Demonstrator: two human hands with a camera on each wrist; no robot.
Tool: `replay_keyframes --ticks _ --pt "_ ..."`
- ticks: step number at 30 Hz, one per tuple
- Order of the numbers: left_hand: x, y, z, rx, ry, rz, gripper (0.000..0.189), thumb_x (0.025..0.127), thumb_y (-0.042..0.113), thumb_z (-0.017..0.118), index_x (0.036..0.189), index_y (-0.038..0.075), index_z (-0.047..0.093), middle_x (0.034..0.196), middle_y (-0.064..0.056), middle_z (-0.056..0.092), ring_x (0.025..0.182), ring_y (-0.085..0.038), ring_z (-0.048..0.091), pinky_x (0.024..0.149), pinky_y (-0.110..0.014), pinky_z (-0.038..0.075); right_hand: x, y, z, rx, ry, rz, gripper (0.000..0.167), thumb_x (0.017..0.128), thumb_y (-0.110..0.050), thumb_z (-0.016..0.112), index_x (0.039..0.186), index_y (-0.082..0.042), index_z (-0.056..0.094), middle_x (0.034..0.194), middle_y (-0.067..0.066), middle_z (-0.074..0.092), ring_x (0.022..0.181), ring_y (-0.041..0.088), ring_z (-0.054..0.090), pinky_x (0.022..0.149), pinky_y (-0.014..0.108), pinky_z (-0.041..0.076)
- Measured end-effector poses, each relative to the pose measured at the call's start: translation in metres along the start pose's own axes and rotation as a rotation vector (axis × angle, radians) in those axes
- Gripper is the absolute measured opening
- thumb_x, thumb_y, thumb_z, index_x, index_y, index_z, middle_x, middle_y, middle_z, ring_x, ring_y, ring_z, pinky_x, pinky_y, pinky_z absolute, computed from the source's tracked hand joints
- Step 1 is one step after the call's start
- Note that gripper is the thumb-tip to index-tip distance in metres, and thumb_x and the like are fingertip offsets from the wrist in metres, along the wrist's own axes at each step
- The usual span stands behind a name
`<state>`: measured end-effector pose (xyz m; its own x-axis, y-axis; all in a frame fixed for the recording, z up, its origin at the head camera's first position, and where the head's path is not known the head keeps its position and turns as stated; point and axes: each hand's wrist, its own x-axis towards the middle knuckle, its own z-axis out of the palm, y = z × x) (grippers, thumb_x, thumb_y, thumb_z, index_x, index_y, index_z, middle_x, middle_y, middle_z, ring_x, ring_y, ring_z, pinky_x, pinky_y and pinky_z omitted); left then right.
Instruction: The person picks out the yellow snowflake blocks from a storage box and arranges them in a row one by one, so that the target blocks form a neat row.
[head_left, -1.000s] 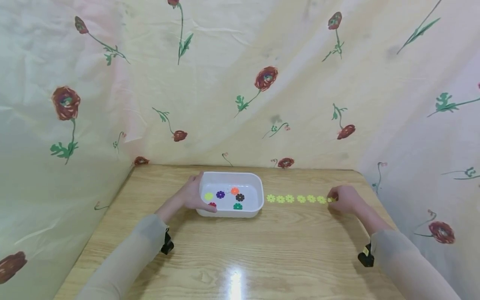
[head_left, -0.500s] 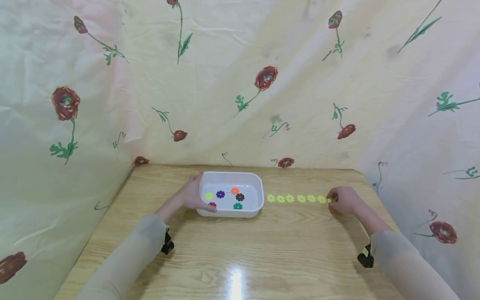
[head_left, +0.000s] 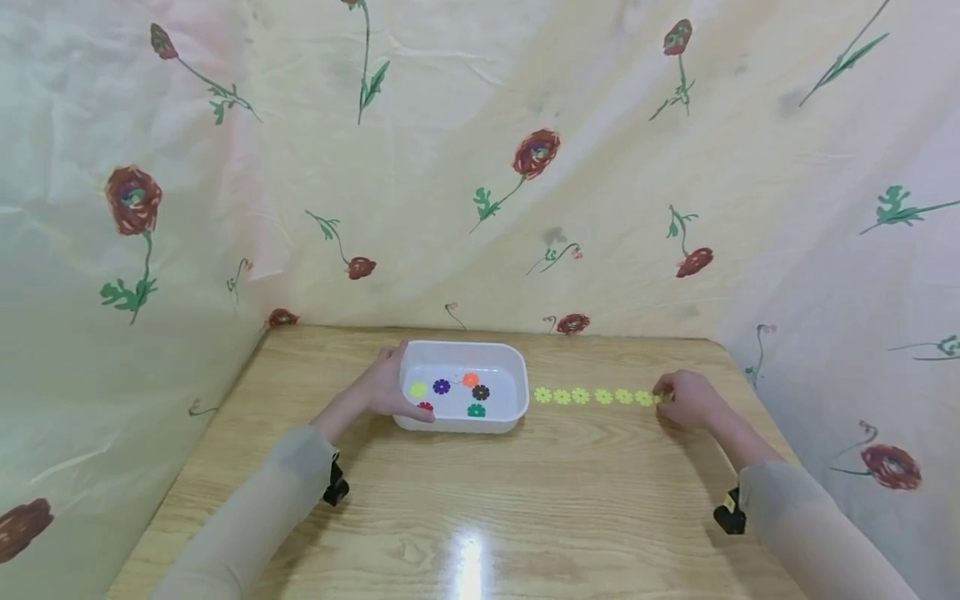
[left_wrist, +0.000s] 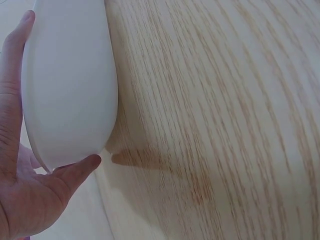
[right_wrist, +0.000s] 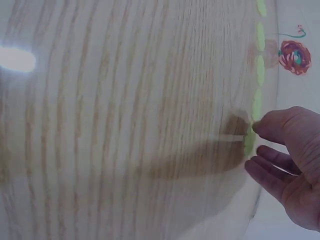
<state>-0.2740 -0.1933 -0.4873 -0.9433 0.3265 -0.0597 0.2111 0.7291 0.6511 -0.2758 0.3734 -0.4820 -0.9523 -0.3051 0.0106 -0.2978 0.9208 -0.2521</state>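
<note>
My left hand (head_left: 382,390) grips the left end of a white plastic tub (head_left: 461,426), thumb on the near wall and fingers at the far side. In the left wrist view, the thumb (left_wrist: 82,170) presses the tub's outer wall (left_wrist: 70,80). Flower-shaped discs lie inside it, among them purple (head_left: 441,387), orange (head_left: 470,380) and green (head_left: 476,411) ones. A row of yellow flower-shaped discs (head_left: 581,396) runs right from the tub. At its right end my right hand (head_left: 692,398) holds the last yellow disc (right_wrist: 248,142) between thumb and fingers, partly hidden in the head view.
The tub and row are on a wood-grain table (head_left: 570,500), which reflects a bright light near its front. Flower-printed cloth (head_left: 480,167) hangs behind the table and at both sides. A black wrist camera (head_left: 730,512) sits under the right sleeve.
The right hand stays at the end of the row, with only a slight shift of its fingers at the last disc. The left hand and tub keep their places; the head view shifts slightly.
</note>
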Motion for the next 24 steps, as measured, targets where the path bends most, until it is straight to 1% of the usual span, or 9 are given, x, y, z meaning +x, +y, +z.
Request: replay_keyframes --ticks 4,7,13,18,24 --pt "0.000 0.001 -0.001 -0.004 -0.001 -0.005 0.141 0.064 0.054 0.100 0.168 0.011 0.016 0.160 -0.023 0.035 0.129 -0.036 0.052 0.114 -0.062 0.050 0.009 -0.008 -0.003 -0.020 0.032 0.020 0.030 0.085 -0.005 0.069 0.111 0.010 0.073 0.106 0.031 0.069 0.095 0.045 0.069 0.083 0.060 0.059" --pt "0.000 0.000 -0.002 -0.007 0.002 -0.006 0.141 0.063 0.054 0.101 0.168 0.012 0.017 0.160 -0.023 0.035 0.129 -0.036 0.053 0.114 -0.062 0.050 0.020 -0.021 -0.009 -0.036 0.063 0.007 0.029 0.091 -0.007 0.068 0.114 0.009 0.072 0.109 0.032 0.069 0.095 0.045 0.069 0.083 0.061 0.059" --pt "0.001 0.000 -0.001 0.002 0.001 -0.004 0.142 0.063 0.055 0.101 0.169 0.013 0.017 0.158 -0.022 0.037 0.126 -0.034 0.054 0.112 -0.061 0.051 0.044 -0.053 -0.020 -0.037 0.116 -0.059 0.028 0.091 -0.007 0.067 0.113 0.008 0.074 0.106 0.029 0.072 0.094 0.042 0.071 0.082 0.058 0.060" --pt "0.001 0.000 0.000 0.010 -0.007 -0.009 0.143 0.064 0.056 0.100 0.169 0.011 0.014 0.159 -0.023 0.036 0.126 -0.035 0.054 0.113 -0.062 0.051 0.058 -0.075 -0.029 -0.034 0.124 -0.120 0.026 0.091 -0.006 0.066 0.111 0.007 0.074 0.103 0.026 0.073 0.093 0.040 0.071 0.082 0.057 0.060" --pt "-0.001 0.000 -0.001 0.011 -0.011 -0.033 0.146 0.065 0.055 0.099 0.170 0.009 0.010 0.162 -0.024 0.032 0.129 -0.037 0.053 0.115 -0.064 0.048 0.075 -0.102 -0.036 0.001 0.124 -0.133 0.025 0.092 -0.005 0.068 0.112 0.008 0.074 0.103 0.026 0.073 0.094 0.040 0.071 0.085 0.058 0.059"
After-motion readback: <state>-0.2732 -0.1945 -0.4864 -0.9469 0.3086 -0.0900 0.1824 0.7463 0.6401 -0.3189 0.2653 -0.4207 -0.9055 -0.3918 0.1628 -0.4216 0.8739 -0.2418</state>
